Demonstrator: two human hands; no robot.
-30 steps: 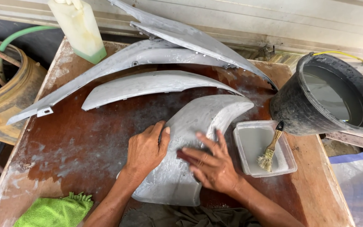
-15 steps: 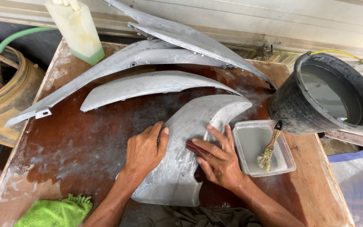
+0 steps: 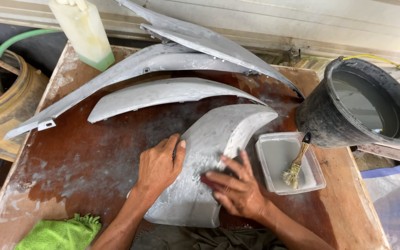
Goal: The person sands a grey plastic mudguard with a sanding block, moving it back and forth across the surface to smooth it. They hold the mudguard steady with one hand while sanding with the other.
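A curved grey primed panel lies on the brown wooden table, wet and streaked. My left hand lies flat over its left edge and holds it down. My right hand rests on the lower right part of the panel, fingers spread, pressing a small dark red sanding sheet against the surface. Most of the sheet is hidden under my fingers.
Three longer grey panels lie behind. A plastic tray with a brush sits at right, beside a black bucket of water. A pale bottle stands back left; a green cloth lies near left.
My right hand slid up along the panel, then back down toward me with the sanding sheet. My left hand has stayed at the panel's left edge.
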